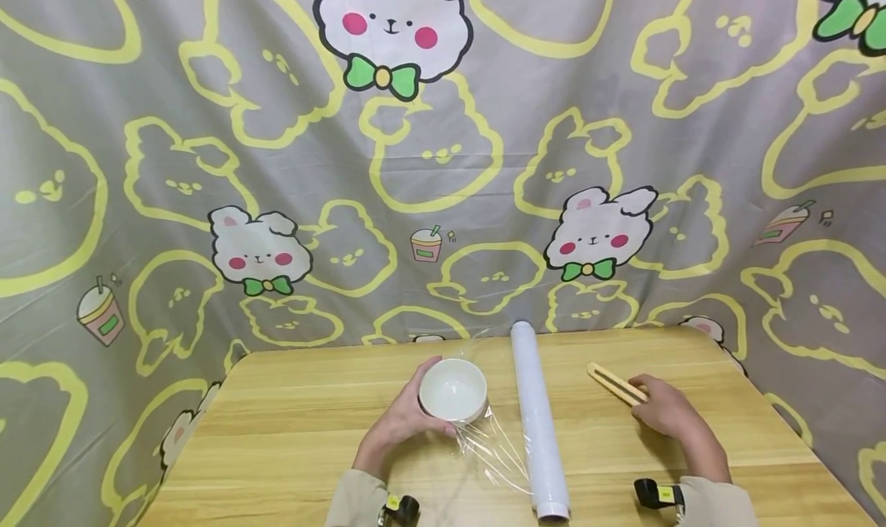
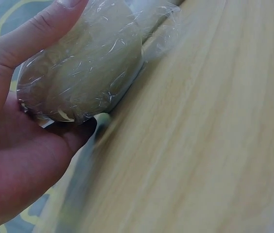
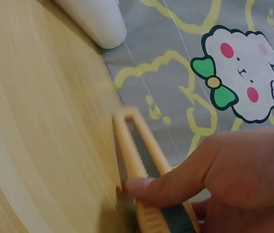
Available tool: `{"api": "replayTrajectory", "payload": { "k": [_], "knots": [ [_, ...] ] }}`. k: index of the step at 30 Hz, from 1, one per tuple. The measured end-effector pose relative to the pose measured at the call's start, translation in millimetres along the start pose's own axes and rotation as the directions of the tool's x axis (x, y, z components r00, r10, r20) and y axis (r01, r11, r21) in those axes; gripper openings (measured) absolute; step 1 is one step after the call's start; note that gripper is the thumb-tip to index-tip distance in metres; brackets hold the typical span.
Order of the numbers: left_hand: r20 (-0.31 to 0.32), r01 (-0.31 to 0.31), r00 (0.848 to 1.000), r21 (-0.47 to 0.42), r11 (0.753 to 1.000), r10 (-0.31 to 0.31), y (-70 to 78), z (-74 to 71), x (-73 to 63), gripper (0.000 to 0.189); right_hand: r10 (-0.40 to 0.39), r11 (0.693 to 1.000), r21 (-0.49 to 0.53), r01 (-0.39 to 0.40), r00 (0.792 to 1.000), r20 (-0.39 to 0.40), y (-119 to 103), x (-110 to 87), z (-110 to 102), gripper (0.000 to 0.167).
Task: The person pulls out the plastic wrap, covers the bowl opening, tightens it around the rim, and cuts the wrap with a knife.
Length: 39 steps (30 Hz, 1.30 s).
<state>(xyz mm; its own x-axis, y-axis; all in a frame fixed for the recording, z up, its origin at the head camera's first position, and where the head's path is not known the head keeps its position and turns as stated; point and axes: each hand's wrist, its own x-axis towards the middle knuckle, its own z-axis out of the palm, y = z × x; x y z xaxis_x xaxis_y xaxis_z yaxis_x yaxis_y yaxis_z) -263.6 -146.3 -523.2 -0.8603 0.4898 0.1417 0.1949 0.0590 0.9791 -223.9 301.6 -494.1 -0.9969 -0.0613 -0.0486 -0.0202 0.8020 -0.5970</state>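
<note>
My left hand [image 1: 404, 411] grips a small white bowl [image 1: 453, 390] on its left side, its inside facing up toward the head camera. Clear cling film [image 1: 494, 454] hangs crumpled from the bowl's near side and stretches toward the roll. Wrinkled film [image 2: 103, 73] also covers the side of the bowl in the left wrist view. The long white cling film roll [image 1: 538, 419] lies on the table between the hands. To the right of it, my right hand [image 1: 667, 408] holds a yellow-orange box cutter [image 3: 139, 150] with thumb and fingers, just above the tabletop. No blade is discernible.
A wooden table [image 1: 291, 435] bears the roll. Behind it and at both sides hangs a grey curtain [image 1: 388, 173] with cartoon animals, meeting the table's far edge. The roll's far end is close to that edge.
</note>
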Motion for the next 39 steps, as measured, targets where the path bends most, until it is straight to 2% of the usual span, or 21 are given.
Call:
{"api": "replayTrajectory", "payload": {
  "k": [3, 5, 7, 10, 17, 19, 22, 29, 36, 39],
  "knots": [
    [0.004, -0.001, 1.0, -0.007, 1.0, 0.001, -1.0, -0.1, -0.4, 0.126, -0.029, 0.997, 0.07, 0.031, 0.999, -0.037, -0.7, 1.1, 0.7, 0.039],
    [0.005, -0.003, 1.0, -0.005, 1.0, 0.003, -1.9, -0.5, -0.4, 0.126, -0.029, 0.982, 0.183, 0.036, 0.999, -0.041, -2.9, 1.5, 1.2, 0.038],
    [0.006, -0.005, 1.0, 0.0, 1.0, 0.005, -3.1, -1.3, 0.0, 0.126, -0.017, 0.952, 0.306, 0.023, 1.0, -0.022, -5.8, 1.7, 1.8, 0.046],
    [0.004, -0.008, 1.0, 0.003, 1.0, 0.008, -4.9, -2.2, 0.8, 0.126, -0.018, 0.889, 0.458, 0.004, 1.0, 0.025, -10.4, 1.8, 3.7, 0.06],
    [-0.007, 0.005, 1.0, -0.004, 1.0, -0.005, -4.0, -1.1, 0.2, 0.126, -0.12, 0.824, 0.565, 0.045, 0.988, 0.097, -15.4, 2.7, 6.6, 0.073],
    [-0.006, 0.003, 1.0, 0.005, 1.0, -0.003, -4.6, -1.1, 0.6, 0.125, -0.128, 0.809, 0.586, 0.044, 0.987, 0.101, -16.0, 2.8, 6.7, 0.075],
    [-0.007, 0.001, 1.0, 0.012, 1.0, -0.001, -5.0, -1.3, 0.9, 0.125, -0.124, 0.807, 0.589, 0.043, 0.987, 0.098, -16.6, 2.9, 6.1, 0.074],
    [-0.007, 0.004, 1.0, 0.009, 1.0, -0.004, -4.2, -1.8, 1.3, 0.125, -0.127, 0.824, 0.565, 0.05, 0.987, 0.098, -15.8, 4.0, 6.2, 0.071],
    [-0.012, 0.013, 1.0, 0.015, 1.0, -0.013, -3.4, -1.5, 0.7, 0.124, -0.143, 0.817, 0.576, 0.038, 0.98, 0.138, -17.2, 2.6, 5.8, 0.068],
    [-0.012, 0.013, 1.0, 0.017, 1.0, -0.013, -4.4, -1.5, 0.5, 0.124, -0.148, 0.826, 0.562, 0.046, 0.979, 0.138, -17.6, 2.3, 6.3, 0.065]
  ]
}}
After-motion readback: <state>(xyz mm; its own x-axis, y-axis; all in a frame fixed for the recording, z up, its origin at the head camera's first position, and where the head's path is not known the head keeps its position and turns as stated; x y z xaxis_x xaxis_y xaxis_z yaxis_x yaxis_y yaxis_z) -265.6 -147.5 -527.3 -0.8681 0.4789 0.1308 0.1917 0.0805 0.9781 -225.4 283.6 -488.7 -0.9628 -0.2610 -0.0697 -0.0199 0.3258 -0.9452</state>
